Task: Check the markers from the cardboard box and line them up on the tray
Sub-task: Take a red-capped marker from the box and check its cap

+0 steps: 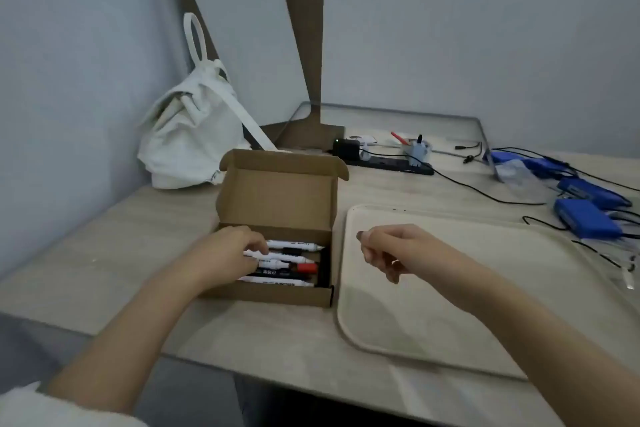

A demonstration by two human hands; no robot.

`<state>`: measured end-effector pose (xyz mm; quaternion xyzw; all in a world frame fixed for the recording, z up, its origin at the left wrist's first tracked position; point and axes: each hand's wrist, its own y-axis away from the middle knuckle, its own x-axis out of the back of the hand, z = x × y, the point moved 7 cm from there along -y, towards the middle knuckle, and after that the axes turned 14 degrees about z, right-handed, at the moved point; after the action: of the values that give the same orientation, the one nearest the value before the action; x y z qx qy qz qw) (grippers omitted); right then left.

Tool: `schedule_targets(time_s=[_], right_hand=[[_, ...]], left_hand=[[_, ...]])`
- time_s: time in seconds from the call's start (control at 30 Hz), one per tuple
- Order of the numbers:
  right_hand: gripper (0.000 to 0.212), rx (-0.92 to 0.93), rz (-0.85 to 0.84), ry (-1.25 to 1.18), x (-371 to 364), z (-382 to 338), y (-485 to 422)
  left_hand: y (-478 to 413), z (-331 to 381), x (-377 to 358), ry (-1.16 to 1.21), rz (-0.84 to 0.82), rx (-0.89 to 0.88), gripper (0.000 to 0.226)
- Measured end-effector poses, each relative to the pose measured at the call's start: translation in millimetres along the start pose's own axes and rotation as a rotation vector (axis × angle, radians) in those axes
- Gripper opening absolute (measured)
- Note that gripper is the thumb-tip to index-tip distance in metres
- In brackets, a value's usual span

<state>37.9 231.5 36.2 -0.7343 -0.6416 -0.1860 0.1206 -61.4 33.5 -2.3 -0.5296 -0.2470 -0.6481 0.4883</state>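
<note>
Head view: at centre the left hand (230, 253) reaches into the open box (277, 198), fingers on the markers (294, 255), grip unclear; the right hand (391, 250) hovers loosely curled, empty, over the tray (485, 288) at right, where no marker lies yet.

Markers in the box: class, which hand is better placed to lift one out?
Left. The left hand is inside the cardboard box, fingers on the markers; the right hand hangs over the tray, apart from them.
</note>
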Motion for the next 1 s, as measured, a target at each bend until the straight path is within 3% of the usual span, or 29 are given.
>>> schedule_targets(time_s=[0.2,0.33,0.6,1.0], right_hand=[[0.031,0.098,0.090,0.264,-26.3,4.4,-37.4],[0.019,0.379,0.139,0.638,-47.1,2.8,-65.8],[0.014,0.765,0.166,0.987,-85.3,7.3,-70.8],[0.031,0.756,0.111,1.173,-106.5,13.6,-77.1]], left_hand=[[-10.8,-15.4,-18.7,-0.055,-0.048,-0.034,0.025],[-20.4,-24.5,-22.3,-0.056,-0.024,-0.067,0.020],[-25.4,-21.6,-25.9,-0.060,-0.114,-0.093,0.020],[-19.2,-27.5,-30.0,0.115,-0.169,-0.042,0.019]])
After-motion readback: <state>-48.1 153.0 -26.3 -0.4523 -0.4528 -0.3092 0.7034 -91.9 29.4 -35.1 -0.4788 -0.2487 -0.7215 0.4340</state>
